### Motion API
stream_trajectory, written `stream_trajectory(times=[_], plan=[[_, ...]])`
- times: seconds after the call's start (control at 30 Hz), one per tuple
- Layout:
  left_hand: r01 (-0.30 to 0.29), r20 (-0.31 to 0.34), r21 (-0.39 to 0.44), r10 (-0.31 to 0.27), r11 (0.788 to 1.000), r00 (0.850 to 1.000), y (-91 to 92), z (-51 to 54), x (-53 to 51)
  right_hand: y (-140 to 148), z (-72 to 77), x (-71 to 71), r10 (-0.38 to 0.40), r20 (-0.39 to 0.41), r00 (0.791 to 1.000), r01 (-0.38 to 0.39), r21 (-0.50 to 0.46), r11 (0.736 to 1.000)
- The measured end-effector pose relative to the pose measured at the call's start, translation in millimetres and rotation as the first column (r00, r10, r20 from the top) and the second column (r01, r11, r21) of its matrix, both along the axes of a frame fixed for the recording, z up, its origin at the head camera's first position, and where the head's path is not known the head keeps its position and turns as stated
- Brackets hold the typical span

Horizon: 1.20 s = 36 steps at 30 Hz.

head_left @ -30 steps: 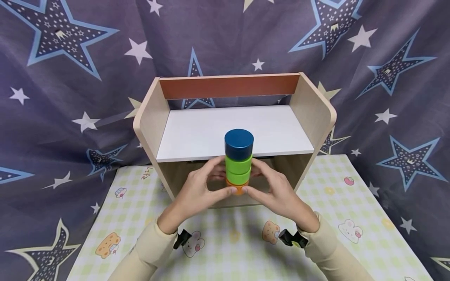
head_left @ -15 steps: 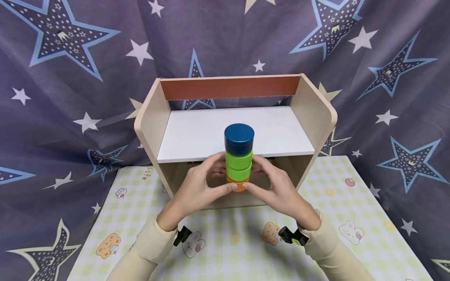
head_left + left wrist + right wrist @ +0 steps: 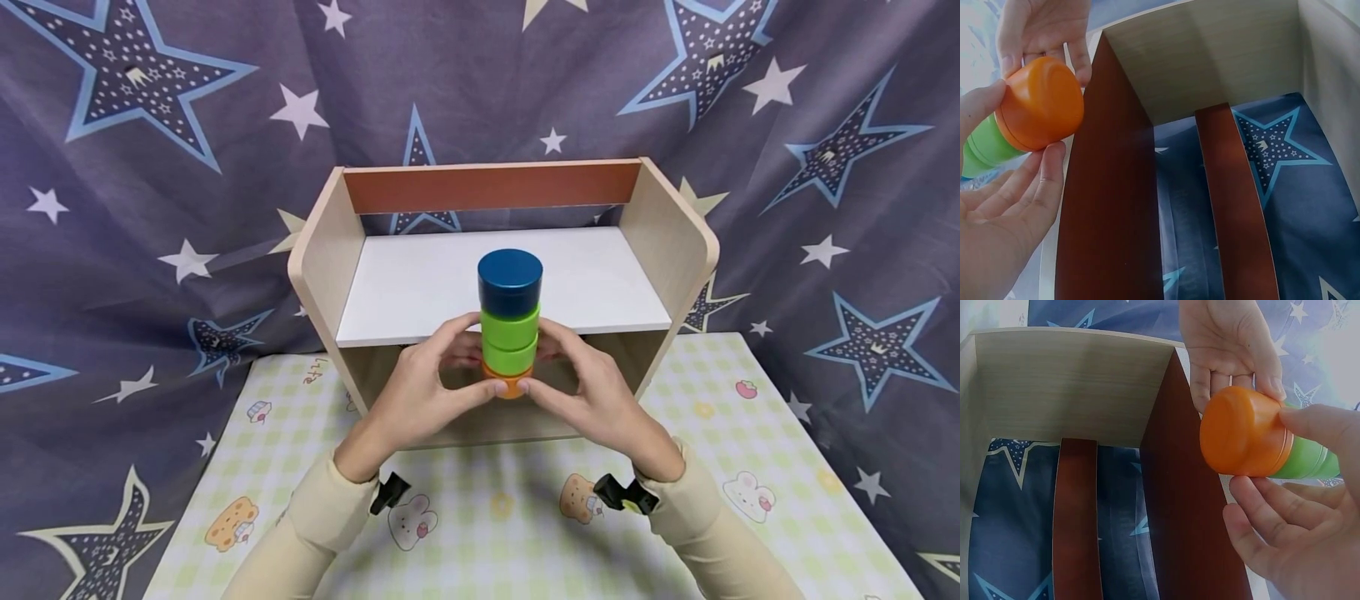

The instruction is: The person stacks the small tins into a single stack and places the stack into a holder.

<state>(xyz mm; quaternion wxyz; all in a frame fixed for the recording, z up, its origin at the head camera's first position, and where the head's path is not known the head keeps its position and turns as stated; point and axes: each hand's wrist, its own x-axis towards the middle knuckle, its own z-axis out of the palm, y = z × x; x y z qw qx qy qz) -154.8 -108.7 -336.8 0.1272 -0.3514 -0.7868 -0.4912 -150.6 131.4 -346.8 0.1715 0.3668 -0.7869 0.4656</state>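
In the head view, a stacked cylinder (image 3: pixel 511 329) has a blue top, green middle sections and an orange base. It stands upright between both hands, in front of the white shelf's edge. My left hand (image 3: pixel 420 387) pinches its left side, thumb on the orange base. From the right, my right hand (image 3: pixel 600 392) grips it with its thumb close to the other thumb. The left wrist view shows the rounded orange underside (image 3: pixel 1041 106) off any surface. In the right wrist view the fingertips touch the orange base (image 3: pixel 1244 431); the blue top is hidden there.
A small wooden shelf unit (image 3: pixel 671 242) stands on a checked tablecloth (image 3: pixel 487 517). It has a white upper board (image 3: pixel 420 283), raised side panels and a brown back rail (image 3: pixel 491 185). A dark curtain (image 3: pixel 480 83) with stars hangs behind.
Both hands have raised the stacked cylinder a little, and it appears higher in front of the white board. The grip looks the same. The shelf unit has not moved.
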Motion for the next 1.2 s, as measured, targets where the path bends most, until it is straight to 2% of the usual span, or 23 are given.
stream_trajectory(times=[0.63,0.83,1.2], plan=[[0.008,0.019,0.007,-0.009,1.000,1.000,0.9,17.9,-8.2,-0.1,17.3,-8.6,0.010,-0.057,0.998,-0.011,-0.020,1.000],[0.020,0.022,0.020,-0.020,1.000,1.000,1.4,23.9,-12.6,0.0,24.0,-10.7,0.008,-0.049,0.999,-0.009,-0.021,1.000],[0.016,0.008,0.018,-0.016,1.000,1.000,1.0,30.9,-17.0,-1.7,30.9,-13.8,-0.033,-0.047,0.998,0.033,-0.001,0.999]])
